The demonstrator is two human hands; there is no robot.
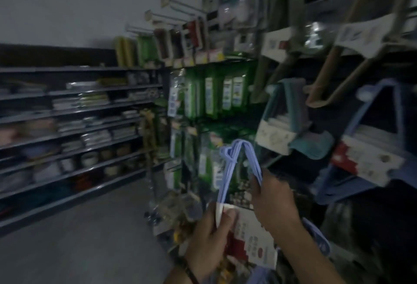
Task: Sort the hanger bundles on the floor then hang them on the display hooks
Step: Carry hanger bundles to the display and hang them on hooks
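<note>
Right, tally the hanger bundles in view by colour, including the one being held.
Lavender hanger bundle, gripped by the left hand and right hand: 1
Teal hanger bundle, hanging on the display: 1
Blue hanger bundle, hanging: 1
Brown hanger bundles, hanging higher up: 2
Total: 5, as far as the blur allows.

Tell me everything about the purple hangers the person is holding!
The hanger bundle is a stack of thin, pale lilac hangers, plastic by the look, held upright in front of the display rack. Their hooks bunch together at the top. A white and red card label wraps the lower part. The left hand pinches the label's left edge, and the right hand grips the right-hand arm of the hangers. The picture is dim and blurry, so the number of hangers cannot be told.
</note>
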